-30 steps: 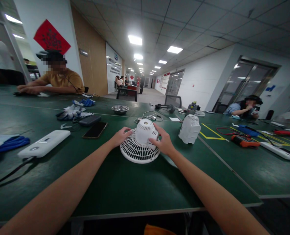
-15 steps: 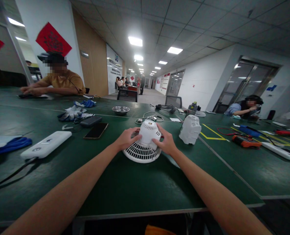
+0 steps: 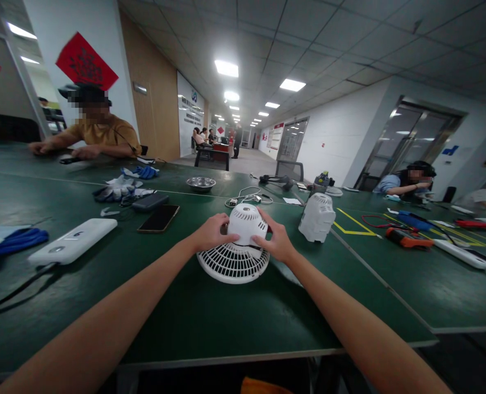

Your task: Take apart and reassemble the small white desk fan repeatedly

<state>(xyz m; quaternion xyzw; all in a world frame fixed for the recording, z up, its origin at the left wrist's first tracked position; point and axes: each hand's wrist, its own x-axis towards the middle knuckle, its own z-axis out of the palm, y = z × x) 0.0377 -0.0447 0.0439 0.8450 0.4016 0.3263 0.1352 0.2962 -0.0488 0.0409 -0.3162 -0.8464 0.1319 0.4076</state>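
Note:
A white fan's motor housing [image 3: 244,224], vented around its top, rises over a round fan grille [image 3: 234,267] on the green table. My left hand [image 3: 213,232] grips the housing's left side, thumb at the front and fingers curled behind. On the right side, my right hand [image 3: 279,239] holds it the same way, with the thumb pressed low on the front. The far fingers of both hands are partly hidden. To the right stands a separate white plastic housing [image 3: 317,218], touched by neither hand.
Behind the fan lie a white cable [image 3: 249,196] and a metal bowl [image 3: 200,184]. A phone [image 3: 158,219], a white power bank [image 3: 74,241] and gloves [image 3: 119,189] are on the left. Farther right is an orange-black meter [image 3: 409,237]. Co-workers sit at both sides.
The grille has shifted toward me and slightly left, showing more of its front rim. The housing looks tipped differently, with both hands still on it. The left co-worker's hand has moved, holding a dark object.

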